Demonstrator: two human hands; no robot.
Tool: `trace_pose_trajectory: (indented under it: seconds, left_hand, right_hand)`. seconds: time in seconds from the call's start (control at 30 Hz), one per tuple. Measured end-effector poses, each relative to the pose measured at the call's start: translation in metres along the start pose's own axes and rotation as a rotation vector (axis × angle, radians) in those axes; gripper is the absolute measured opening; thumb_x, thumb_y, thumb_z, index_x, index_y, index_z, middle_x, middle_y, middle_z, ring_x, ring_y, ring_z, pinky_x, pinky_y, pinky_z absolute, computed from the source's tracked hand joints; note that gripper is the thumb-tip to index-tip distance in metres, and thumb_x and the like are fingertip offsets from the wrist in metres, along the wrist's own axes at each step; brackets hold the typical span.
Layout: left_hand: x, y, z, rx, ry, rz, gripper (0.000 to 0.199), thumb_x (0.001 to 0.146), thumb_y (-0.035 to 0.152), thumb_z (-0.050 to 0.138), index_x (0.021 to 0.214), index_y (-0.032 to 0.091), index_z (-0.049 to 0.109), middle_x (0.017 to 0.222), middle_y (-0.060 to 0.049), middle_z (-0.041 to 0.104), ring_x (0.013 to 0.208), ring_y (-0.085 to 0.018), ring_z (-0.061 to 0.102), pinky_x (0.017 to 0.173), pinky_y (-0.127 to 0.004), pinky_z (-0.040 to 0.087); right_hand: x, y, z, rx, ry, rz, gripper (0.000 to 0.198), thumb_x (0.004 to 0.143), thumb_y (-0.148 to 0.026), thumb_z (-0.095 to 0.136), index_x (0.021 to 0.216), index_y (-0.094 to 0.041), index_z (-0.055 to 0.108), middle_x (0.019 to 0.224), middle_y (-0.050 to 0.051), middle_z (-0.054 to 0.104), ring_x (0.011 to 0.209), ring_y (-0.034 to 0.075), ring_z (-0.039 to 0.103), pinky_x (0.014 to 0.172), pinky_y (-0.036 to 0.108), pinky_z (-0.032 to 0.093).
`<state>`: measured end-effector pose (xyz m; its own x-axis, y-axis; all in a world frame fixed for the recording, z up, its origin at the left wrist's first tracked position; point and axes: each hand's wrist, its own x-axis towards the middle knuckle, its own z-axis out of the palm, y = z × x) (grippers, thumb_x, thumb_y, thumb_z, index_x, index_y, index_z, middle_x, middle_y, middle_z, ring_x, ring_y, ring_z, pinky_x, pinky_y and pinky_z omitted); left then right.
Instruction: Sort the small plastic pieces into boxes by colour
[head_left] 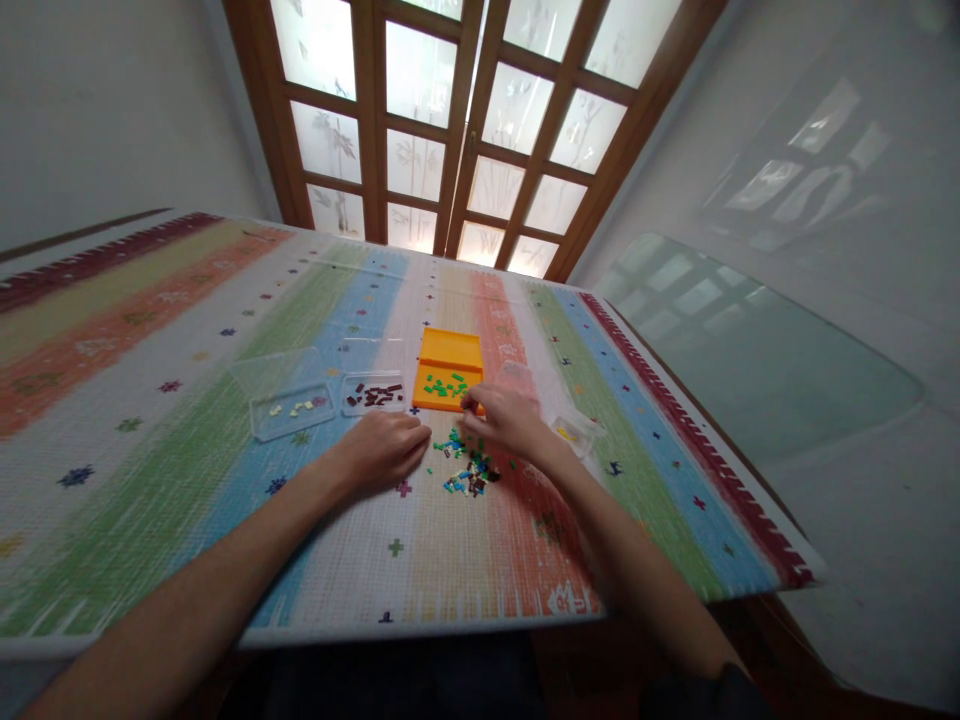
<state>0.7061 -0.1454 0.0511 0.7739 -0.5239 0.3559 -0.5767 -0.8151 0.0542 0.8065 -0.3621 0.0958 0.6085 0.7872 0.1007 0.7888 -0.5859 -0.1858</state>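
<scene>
My right hand [496, 414] reaches over the front right corner of an orange box [450, 348] with its lid folded back. Its thumb and fingers are pinched together; anything between them is too small to make out. Green bricks [444, 384] lie inside the box. Just below sits a loose pile of tiny mixed bricks [471, 475], in green, blue, brown and cream. My left hand [386, 447] rests on the cloth to the left of this pile, fingers side by side and lying on the cloth, their undersides hidden.
Left of the orange box stand a clear box with brown bricks [375, 394] and another clear box [259, 425] with a few cream ones. A small clear box [576, 432] holding yellow pieces is beyond my right wrist. A striped tablecloth [330, 560] covers the table.
</scene>
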Motion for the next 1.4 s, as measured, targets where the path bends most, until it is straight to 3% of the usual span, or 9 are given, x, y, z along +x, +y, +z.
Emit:
trace_pose_trajectory:
  seconds: [0.13, 0.4, 0.73, 1.03, 1.4]
  left_hand:
    - [0.000, -0.001, 0.000, -0.010, -0.011, -0.021, 0.028, 0.100, 0.019, 0.045, 0.077, 0.018, 0.062, 0.069, -0.003, 0.062, 0.061, -0.015, 0.053, 0.059, -0.030, 0.039]
    - [-0.001, -0.006, 0.000, -0.004, -0.024, -0.025, 0.025, 0.097, 0.017, 0.045, 0.078, 0.018, 0.062, 0.070, -0.003, 0.063, 0.060, -0.016, 0.054, 0.058, -0.032, 0.040]
    - [-0.002, -0.007, 0.003, -0.017, -0.031, -0.025, 0.025, 0.099, 0.017, 0.046, 0.078, 0.017, 0.061, 0.071, -0.004, 0.064, 0.059, -0.015, 0.053, 0.058, -0.030, 0.040]
    - [-0.002, -0.007, 0.004, 0.003, -0.031, -0.019, 0.026, 0.099, 0.018, 0.045, 0.079, 0.018, 0.061, 0.071, -0.004, 0.064, 0.060, -0.016, 0.053, 0.057, -0.031, 0.039]
    - [-0.002, -0.008, 0.004, -0.023, -0.024, -0.028, 0.028, 0.099, 0.018, 0.043, 0.078, 0.018, 0.062, 0.071, -0.005, 0.064, 0.060, -0.016, 0.053, 0.058, -0.032, 0.040]
  right_hand:
    - [0.029, 0.008, 0.002, 0.083, 0.066, -0.011, 0.013, 0.088, -0.009, 0.060, 0.095, -0.015, 0.069, 0.098, 0.008, 0.073, 0.090, 0.019, 0.064, 0.081, 0.029, 0.044]
    - [0.070, 0.003, 0.001, -0.018, -0.032, 0.037, 0.016, 0.092, -0.011, 0.058, 0.099, -0.014, 0.072, 0.102, 0.009, 0.074, 0.091, 0.019, 0.063, 0.080, 0.027, 0.041]
    - [0.076, 0.007, 0.006, -0.132, -0.117, 0.050, 0.026, 0.099, -0.013, 0.054, 0.112, -0.014, 0.077, 0.115, 0.013, 0.075, 0.100, 0.020, 0.065, 0.084, 0.027, 0.042]
    - [0.077, 0.015, 0.009, -0.071, -0.008, 0.017, 0.026, 0.102, -0.013, 0.054, 0.115, -0.015, 0.076, 0.118, 0.013, 0.072, 0.103, 0.020, 0.066, 0.088, 0.028, 0.044]
    - [0.082, 0.009, 0.010, -0.131, -0.078, 0.055, 0.029, 0.103, -0.014, 0.050, 0.115, -0.016, 0.077, 0.117, 0.013, 0.074, 0.104, 0.022, 0.066, 0.083, 0.028, 0.045]
